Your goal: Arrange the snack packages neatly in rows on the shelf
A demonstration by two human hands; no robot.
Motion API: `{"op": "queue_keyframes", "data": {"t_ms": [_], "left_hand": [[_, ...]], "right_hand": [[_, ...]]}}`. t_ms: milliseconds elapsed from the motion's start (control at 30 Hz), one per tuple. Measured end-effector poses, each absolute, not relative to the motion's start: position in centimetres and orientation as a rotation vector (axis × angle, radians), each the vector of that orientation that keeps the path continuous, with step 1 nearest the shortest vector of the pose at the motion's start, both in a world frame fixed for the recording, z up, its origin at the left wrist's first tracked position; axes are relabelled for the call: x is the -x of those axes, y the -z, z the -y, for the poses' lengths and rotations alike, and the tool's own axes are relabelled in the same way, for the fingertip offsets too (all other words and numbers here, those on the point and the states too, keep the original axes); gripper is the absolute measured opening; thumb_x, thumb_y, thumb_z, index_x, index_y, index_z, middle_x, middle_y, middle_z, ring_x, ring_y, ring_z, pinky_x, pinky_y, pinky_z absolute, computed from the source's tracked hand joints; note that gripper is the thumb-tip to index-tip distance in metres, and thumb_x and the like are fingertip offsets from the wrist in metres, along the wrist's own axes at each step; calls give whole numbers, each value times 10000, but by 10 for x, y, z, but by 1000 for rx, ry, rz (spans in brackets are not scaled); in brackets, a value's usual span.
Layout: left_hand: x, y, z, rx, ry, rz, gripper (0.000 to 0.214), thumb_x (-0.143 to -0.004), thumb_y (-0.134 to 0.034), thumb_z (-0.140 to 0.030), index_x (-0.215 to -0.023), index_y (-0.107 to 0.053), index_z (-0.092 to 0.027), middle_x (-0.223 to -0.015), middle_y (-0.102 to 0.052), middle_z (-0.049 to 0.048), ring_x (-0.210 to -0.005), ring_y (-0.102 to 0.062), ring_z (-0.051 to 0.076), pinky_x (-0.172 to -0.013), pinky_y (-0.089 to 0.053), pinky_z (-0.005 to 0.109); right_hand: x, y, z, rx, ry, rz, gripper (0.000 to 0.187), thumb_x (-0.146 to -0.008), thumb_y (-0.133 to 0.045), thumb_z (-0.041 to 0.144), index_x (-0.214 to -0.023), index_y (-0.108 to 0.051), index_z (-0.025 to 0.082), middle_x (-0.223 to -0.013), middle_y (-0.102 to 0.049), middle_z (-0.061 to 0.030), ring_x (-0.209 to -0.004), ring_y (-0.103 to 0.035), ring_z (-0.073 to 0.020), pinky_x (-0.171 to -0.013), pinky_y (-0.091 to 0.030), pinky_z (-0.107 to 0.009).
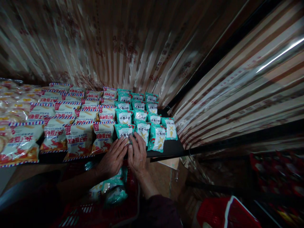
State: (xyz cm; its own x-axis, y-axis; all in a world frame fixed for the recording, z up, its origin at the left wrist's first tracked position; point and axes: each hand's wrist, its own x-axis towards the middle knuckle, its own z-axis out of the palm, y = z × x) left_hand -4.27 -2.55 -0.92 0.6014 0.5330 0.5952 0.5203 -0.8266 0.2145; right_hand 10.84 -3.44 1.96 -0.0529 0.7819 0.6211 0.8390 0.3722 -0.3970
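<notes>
My left hand (113, 157) and my right hand (138, 154) meet at the front of the shelf on one green-and-white snack bag (125, 130). Their fingers are bent over its lower front, holding it between the hands; the bag's bottom is hidden behind them. This bag stands at the left end of the front row of green snack bags. Just right of my right hand are another green bag (143, 129) and one leaning at the shelf edge (157, 138). Left of my left hand stands a red-and-white snack bag (102, 136) with a striped top edge.
Several rows of red-and-white bags (78, 139) and clear-wrapped packs (14, 106) fill the shelf (169, 147) leftward. Below my arms, a red basket (133, 196) holds more green bags (116, 193). Striped plastic sheeting (133, 47) hangs behind; a dark post (190, 88) rises at right.
</notes>
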Motion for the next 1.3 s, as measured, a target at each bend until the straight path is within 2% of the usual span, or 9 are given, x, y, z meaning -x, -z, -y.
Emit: {"op": "queue_keyframes", "data": {"t_ms": [100, 333, 467, 600, 700, 767, 1067, 1200, 1300], "left_hand": [[42, 12, 24, -2779, -1045, -932, 625, -848, -368, -60, -1464, -263, -42, -1517, -275, 210, -1430, -164, 344, -1086, -345, 554], [43, 15, 22, -2771, -1048, -917, 635, -855, -382, -73, -1474, -239, -48, -1508, -285, 220, -1431, -166, 342, -1077, -357, 559], [45, 13, 22, -2795, -1000, -928, 591, -858, -376, -74, -1444, -306, -46, -1516, -276, 209, -1434, -158, 332, -1099, -322, 550], [47, 11, 23, -2816, -976, -933, 530, -849, -381, -56, -1378, -397, -31, -1510, -293, 208, -1437, -148, 332, -1119, -283, 540], [47, 12, 22, -2814, -989, -919, 528, -849, -378, -49, -1376, -391, -32, -1507, -298, 207, -1438, -136, 333, -1114, -285, 543], [47, 12, 22, -2809, -969, -919, 546, -846, -378, -47, -1392, -371, -31, -1508, -299, 206, -1439, -132, 335, -1114, -284, 542], [45, 12, 24, -2845, -922, -942, 640, -854, -366, -62, -1479, -227, -54, -1529, -260, 190, -1438, -135, 337, -1122, -266, 531], [46, 11, 24, -2834, -936, -951, 666, -861, -366, -60, -1500, -179, -81, -1543, -223, 184, -1437, -133, 348, -1114, -271, 541], [46, 11, 25, -2822, -929, -962, 674, -866, -369, -57, -1507, -165, -95, -1553, -193, 183, -1435, -128, 361, -1107, -271, 553]], "right_hand": [[-105, -20, 30, 1365, 50, 1897, 401, -963, -368, 237, -1328, -520, 171, -1403, -494, -130, -1351, -394, -237, -1078, -406, -489], [-95, -12, 24, 1434, 14, 1877, 408, -972, -345, 247, -1333, -514, 159, -1355, -543, -131, -1334, -421, -225, -1086, -397, -494], [-99, -16, 26, 1402, 50, 1868, 393, -968, -357, 235, -1309, -527, 139, -1360, -527, -148, -1325, -420, -234, -1075, -398, -485], [-104, -27, 34, 1442, 71, 1779, 319, -962, -382, 232, -1154, -626, 158, -1135, -629, -122, -1104, -559, -208, -948, -480, -402], [-107, -32, 41, 1485, 33, 1768, 295, -967, -381, 238, -1012, -665, 169, -946, -638, -87, -948, -588, -184, -844, -498, -332], [-107, -32, 45, 1502, -22, 1795, 292, -972, -377, 243, -986, -660, 177, -914, -638, -75, -911, -588, -177, -824, -490, -312], [-112, -24, 47, 1457, -106, 1821, 283, -973, -365, 211, -1049, -635, 172, -943, -646, -76, -936, -585, -170, -850, -485, -313], [-121, -27, 43, 1421, 49, 1754, 278, -958, -393, 210, -1123, -614, 167, -993, -619, -92, -970, -563, -189, -868, -483, -356], [-132, -28, 37, 1462, 203, 1740, 304, -946, -413, 202, -1186, -596, 170, -1122, -595, -115, -1089, -517, -219, -954, -439, -428]]}}
